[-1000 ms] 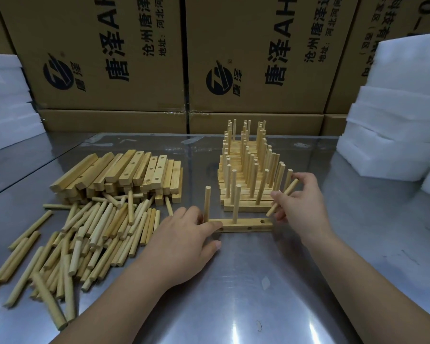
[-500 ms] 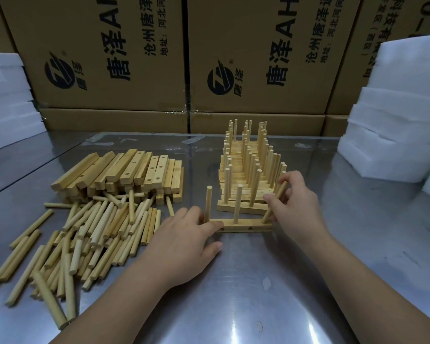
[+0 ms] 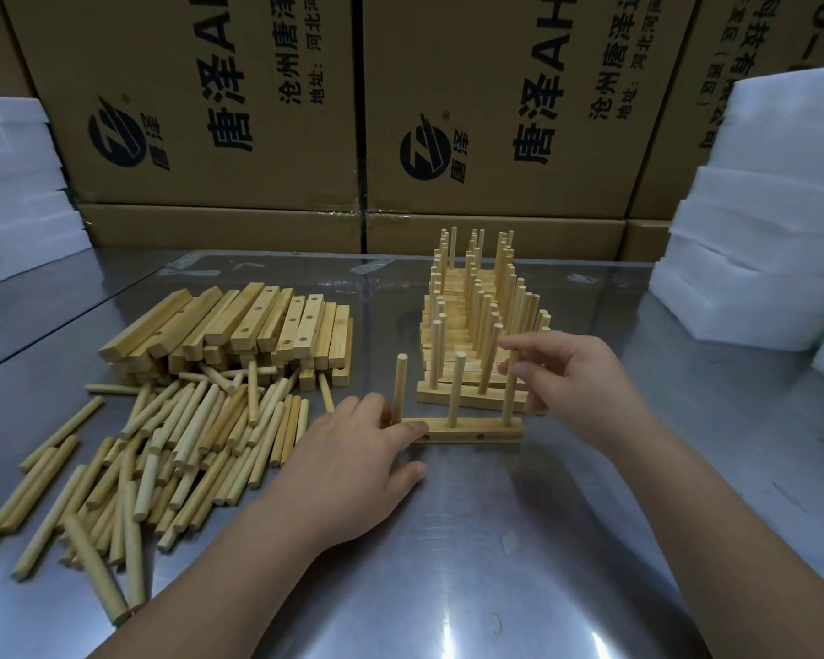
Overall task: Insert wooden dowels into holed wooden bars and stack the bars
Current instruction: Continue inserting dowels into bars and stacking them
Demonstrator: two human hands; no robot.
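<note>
The bar [image 3: 467, 428] lies crosswise, with the finished stack [image 3: 472, 335] just behind it. The right hand [image 3: 576, 378] pinches the third dowel [image 3: 510, 401], upright at the bar's right end. The left hand [image 3: 353, 449], fingers extended, presses the bar's left end.

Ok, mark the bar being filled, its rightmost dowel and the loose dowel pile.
bar [image 3: 481, 424], head view, top face.
rightmost dowel [image 3: 509, 401], head view, lower shaft.
loose dowel pile [image 3: 201, 439], head view, middle.
</note>
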